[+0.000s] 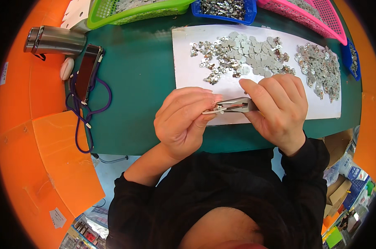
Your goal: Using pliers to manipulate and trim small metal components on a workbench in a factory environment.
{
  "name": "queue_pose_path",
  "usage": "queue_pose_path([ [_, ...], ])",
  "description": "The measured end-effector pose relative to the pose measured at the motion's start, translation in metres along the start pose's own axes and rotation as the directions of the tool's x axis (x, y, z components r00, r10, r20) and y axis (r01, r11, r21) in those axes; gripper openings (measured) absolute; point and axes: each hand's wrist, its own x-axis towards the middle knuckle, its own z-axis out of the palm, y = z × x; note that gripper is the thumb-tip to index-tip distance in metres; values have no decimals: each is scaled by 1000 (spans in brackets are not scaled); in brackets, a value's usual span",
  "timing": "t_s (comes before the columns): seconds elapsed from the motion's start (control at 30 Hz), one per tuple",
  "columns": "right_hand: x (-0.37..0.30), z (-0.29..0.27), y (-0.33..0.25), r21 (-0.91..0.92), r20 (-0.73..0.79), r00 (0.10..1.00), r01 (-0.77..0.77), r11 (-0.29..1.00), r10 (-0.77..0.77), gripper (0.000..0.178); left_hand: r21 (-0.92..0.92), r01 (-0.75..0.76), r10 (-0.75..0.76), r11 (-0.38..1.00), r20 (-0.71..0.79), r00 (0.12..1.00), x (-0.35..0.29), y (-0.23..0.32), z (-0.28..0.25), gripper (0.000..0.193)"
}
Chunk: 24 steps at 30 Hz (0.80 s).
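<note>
My right hand is closed around a pair of pliers, whose jaws point left. Between thumb and fingertips, my left hand pinches a small pale flat piece at the tip of the jaws. My fingers partly hide it, so its full shape cannot be made out. Just beyond both hands lies a white sheet. On it are a pile of flat grey pieces, scattered small shiny metal fittings, and, farther right, a pile of pieces with round metal parts.
A green basket, a blue tray and a pink basket line the far edge, all holding small parts. Another blue tray stands right. At left are a steel flask and a phone with a purple cord.
</note>
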Motion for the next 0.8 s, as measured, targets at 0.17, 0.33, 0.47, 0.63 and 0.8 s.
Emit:
queue_pose_path([
  [0.17, -1, -7, 1, -14, 118, 993, -16, 1000, 18, 39, 84, -42, 40, 996, 23, 999, 3, 0, -1, 12],
  [0.33, -2, -10, -2, 35, 229, 973, -45, 998, 36, 33, 67, -22, 19, 997, 43, 999, 4, 4, 0, 11],
  [0.47, -1, -14, 3, 335, 427, 899, -261, 905, 101, 19, -194, 239, -237, 952, 32, 971, 1, 6, 1, 7],
  [0.63, 12, -28, 17, 598, 766, 638, -658, 457, -83, 41, -387, 392, -381, 835, 108, 918, 5, 12, -3, 10],
  [0.8, 14, -28, 20, 522, 846, 490, -841, 142, -210, 53, -375, 382, -363, 844, 123, 923, 6, 17, -1, 8],
])
